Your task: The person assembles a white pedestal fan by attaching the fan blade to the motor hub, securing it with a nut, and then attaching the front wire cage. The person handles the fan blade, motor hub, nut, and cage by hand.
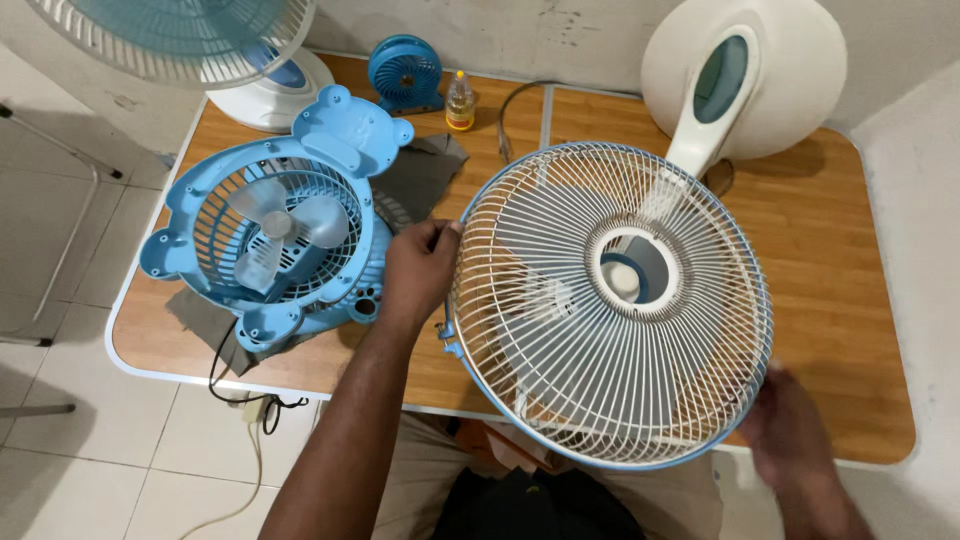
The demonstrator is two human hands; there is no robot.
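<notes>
Over the near edge of the bench (820, 330), a round white wire fan guard (610, 305) with a blue rim is held tilted between the two hands, its lower part overhanging the edge above the person's lap. The guard's left rim is gripped by the left hand (418, 272), fingers curled over the wires, while the lower right rim is met by the right hand (790, 430), which is blurred, so the closure of its fingers cannot be told. Behind the guard, the white fan base (745, 75) with its upright neck is seen at the far edge, close against the wall. To the right of the guard a bare stretch of wood-grain top is left open as far as the rounded right corner. To the left the room is tight: a blue box fan (270, 235) lying on a grey cloth (420, 175) sits just beside the left hand. Farther back a small blue desk fan (405, 72) and a small yellow bottle (460, 102) are set near the wall, and a white standing fan (190, 40) fills the far left corner. A black cord (235, 385) is hung over the front left edge toward the tiled floor.
</notes>
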